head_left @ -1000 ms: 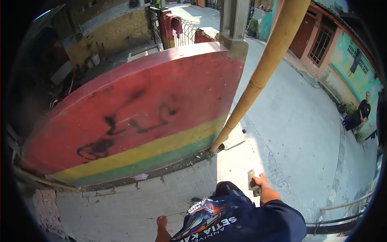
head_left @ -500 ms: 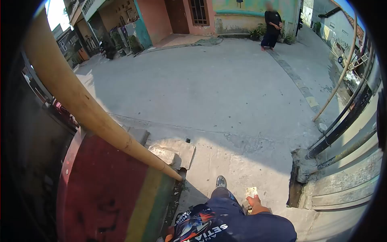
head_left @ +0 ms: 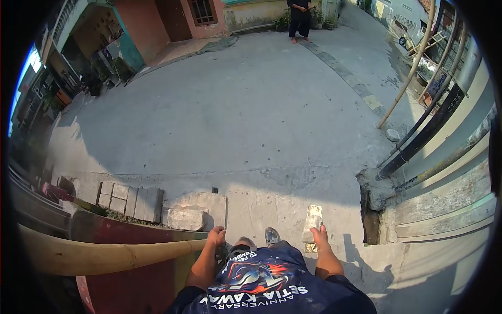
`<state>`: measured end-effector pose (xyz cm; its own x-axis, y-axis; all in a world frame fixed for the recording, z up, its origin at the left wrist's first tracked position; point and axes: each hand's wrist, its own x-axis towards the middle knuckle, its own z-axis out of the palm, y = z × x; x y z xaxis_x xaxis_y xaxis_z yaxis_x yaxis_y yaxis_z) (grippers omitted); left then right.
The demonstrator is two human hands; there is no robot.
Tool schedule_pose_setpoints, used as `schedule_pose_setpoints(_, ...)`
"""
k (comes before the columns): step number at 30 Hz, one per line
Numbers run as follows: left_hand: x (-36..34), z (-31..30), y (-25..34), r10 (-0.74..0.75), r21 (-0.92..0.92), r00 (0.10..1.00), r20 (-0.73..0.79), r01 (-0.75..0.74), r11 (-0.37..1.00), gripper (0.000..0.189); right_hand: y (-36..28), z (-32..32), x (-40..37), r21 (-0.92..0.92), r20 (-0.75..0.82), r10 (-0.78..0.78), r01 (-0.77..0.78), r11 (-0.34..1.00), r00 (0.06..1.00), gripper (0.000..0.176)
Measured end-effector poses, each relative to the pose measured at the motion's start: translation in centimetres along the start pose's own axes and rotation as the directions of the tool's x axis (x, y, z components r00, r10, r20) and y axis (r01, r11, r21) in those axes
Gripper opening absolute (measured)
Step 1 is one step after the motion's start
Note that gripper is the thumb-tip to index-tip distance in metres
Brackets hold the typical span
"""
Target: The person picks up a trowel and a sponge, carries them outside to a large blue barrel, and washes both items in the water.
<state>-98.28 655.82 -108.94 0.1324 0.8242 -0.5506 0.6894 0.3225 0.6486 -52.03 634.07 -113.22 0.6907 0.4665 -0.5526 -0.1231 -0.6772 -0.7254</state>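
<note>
My right hand [head_left: 320,236] grips a flat, pale rectangular piece [head_left: 314,222] with yellowish ends, held low above the concrete. Its exact kind does not show. My left hand [head_left: 216,236] is closed beside the end of a thick bamboo pole [head_left: 125,257]; what it holds, if anything, is hidden. The pole slants in from the left across a low red wall [head_left: 125,293]. Just beyond my left hand, a rough pale block [head_left: 186,219] rests on the ground. A shoe [head_left: 272,236] shows between my hands, under my dark printed shirt [head_left: 261,282].
Several grey paving blocks [head_left: 149,204] stand in a row at the left. On the right, an open gap [head_left: 371,220] in the ground lies beside black and grey pipes [head_left: 423,136]. A person [head_left: 299,21] in dark clothes stands across the concrete lane [head_left: 209,115].
My view has tilted down and shifted. My left hand and the row of paving blocks have come into view. My right hand still holds the pale piece.
</note>
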Motion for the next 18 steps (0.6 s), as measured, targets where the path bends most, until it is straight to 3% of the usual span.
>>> schedule_pose_setpoints(2, 2.4, 0.3, -1.0, 0.023, -0.007, 0.997, 0.071, -0.022, 1.0, 0.039, 0.6, 0.2, 0.0, 0.053, -0.001, 0.042, -0.042, 0.998, 0.999, 0.062)
schedule_pose_setpoints(4, 3.7, 1.0, -1.3, -0.013, 0.256, 0.979, 0.202, -0.04, 0.966, 0.044, 1.0, 0.0, -1.7, 0.116, -0.027, 0.084, -0.08, 0.99, 0.996, 0.062)
schedule_pose_setpoints(6, 5.8, 1.8, -4.2, 0.006, 0.288, 0.94, 0.341, -0.11, 0.951, 0.043, 0.8, -0.4, -4.3, 0.038, -0.068, 0.046, -0.043, 0.998, 0.997, 0.061)
schedule_pose_setpoints(8, 6.1, 1.0, -3.0, -0.037, 0.288, 0.955, 0.294, -0.051, 0.956, 0.039, 4.0, -0.1, -5.9, 0.219, -0.121, 0.143, -0.114, 0.969, 0.982, 0.05)
schedule_pose_setpoints(10, 8.6, -0.3, -3.1, 0.03, 0.219, 0.947, 0.319, -0.105, 0.97, 0.038, 4.6, 0.7, -9.3, 0.323, -0.212, 0.24, -0.164, 0.932, 0.947, 0.047)
schedule_pose_setpoints(11, 10.1, -0.8, -3.4, -0.052, 0.277, 0.938, 0.342, -0.047, 0.96, 0.039, 6.1, 1.6, -10.0, 0.309, -0.296, 0.375, -0.283, 0.908, 0.879, 0.051)
schedule_pose_setpoints(12, 11.7, -1.3, -3.5, -0.137, 0.339, 0.925, 0.355, 0.009, 0.941, 0.039, 1.8, 1.6, -13.8, 0.125, -0.328, 0.376, -0.355, 0.927, 0.866, 0.061)
schedule_pose_setpoints(13, 13.3, -2.1, -2.8, -0.132, 0.33, 0.923, 0.361, 0.006, 0.944, 0.039, 0.8, 2.0, -15.1, 0.103, -0.275, 0.419, -0.407, 0.908, 0.865, 0.066)
schedule_pose_setpoints(15, 15.8, -4.9, -1.1, -0.191, 0.594, 0.917, 0.351, -0.06, 0.802, 0.038, 2.3, 3.6, -16.7, 0.012, -0.167, 0.455, -0.46, 0.888, 0.875, 0.067)
schedule_pose_setpoints(16, 16.9, -5.7, -0.9, -0.191, 0.599, 0.919, 0.344, -0.058, 0.799, 0.038, 4.1, 4.6, -16.2, -0.051, -0.117, 0.438, -0.446, 0.894, 0.891, 0.064)
schedule_pose_setpoints(18, 20.0, -6.7, 0.6, -0.056, 0.446, 0.97, 0.236, -0.057, 0.893, 0.036, 6.6, 7.4, -15.4, -0.009, -0.099, 0.438, -0.441, 0.897, 0.893, 0.061)
